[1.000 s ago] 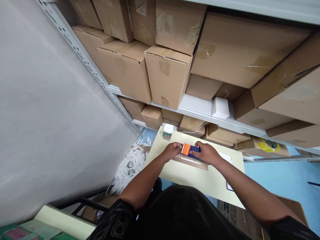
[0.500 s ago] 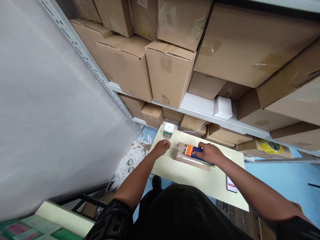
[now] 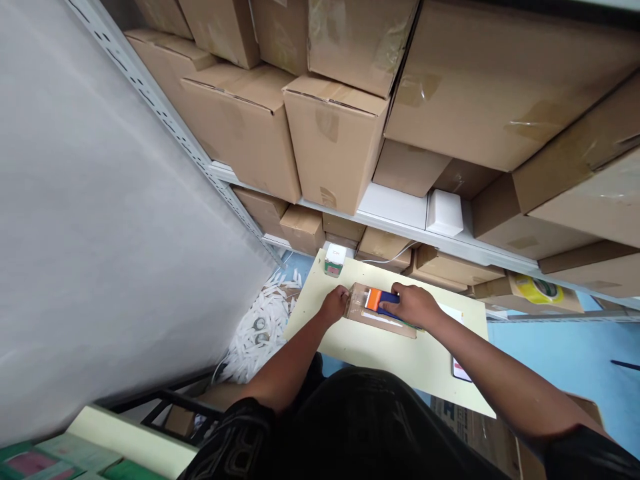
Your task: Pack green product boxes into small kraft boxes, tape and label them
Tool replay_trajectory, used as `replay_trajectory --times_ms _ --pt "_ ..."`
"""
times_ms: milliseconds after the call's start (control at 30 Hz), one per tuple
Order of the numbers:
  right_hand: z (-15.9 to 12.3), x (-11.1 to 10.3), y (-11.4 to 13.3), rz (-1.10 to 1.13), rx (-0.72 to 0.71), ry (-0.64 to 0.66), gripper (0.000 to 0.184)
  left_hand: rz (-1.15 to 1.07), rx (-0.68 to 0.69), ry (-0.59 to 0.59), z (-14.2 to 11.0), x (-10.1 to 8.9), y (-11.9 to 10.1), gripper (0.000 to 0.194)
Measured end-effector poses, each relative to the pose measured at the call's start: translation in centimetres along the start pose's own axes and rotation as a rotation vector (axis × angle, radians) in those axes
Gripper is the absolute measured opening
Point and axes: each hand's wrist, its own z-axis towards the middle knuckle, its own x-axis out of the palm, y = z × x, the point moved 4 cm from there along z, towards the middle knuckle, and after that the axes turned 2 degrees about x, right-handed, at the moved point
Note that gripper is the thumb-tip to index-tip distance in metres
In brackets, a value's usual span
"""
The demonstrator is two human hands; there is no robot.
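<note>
Both hands meet at the box (image 3: 357, 306)
The left hand (image 3: 333, 307) came in from nearer the tabletop's (image 3: 380, 353) left edge, curled, grip unclear; the right hand (image 3: 415, 307) holds a tape cutter (image 3: 374, 300).

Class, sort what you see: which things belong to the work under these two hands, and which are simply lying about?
In use:
orange-and-blue toothed tool, held in the right hand
small cardboard box, with the left hand at its end
pale table beneath

Lying about:
phone
green-and-white carton
roll of yellow tape
white scraps
small white box
</note>
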Motion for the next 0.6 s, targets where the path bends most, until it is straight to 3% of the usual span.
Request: replay_trajectory --times_ms 133,233,333,433,500,600 --pt "0.0 -0.1 0.2 -0.012 0.000 0.019 0.062 0.050 0.004 -0.037 0.1 1.2 0.0 0.023" --pt "0.0 -0.1 0.1 -0.009 0.010 0.024 0.061 0.116 0.030 -0.048 -0.3 0.2 0.1 0.039" --pt "0.0 -0.1 0.0 0.007 0.018 0.021 0.061 0.200 0.294 0.019 -1.1 -1.5 -1.8 0.054" --pt "0.1 0.0 0.1 0.009 0.018 0.020 0.059 0.359 0.590 0.167 -1.8 -2.0 -4.9 0.095" --pt "0.1 0.0 0.1 0.007 0.017 0.023 0.059 0.483 0.636 0.263 -1.6 -1.4 -6.2 0.119" --pt "0.2 0.0 0.2 -0.003 0.016 0.035 0.059 0.608 0.620 0.294 -1.1 -0.2 -7.1 0.129"
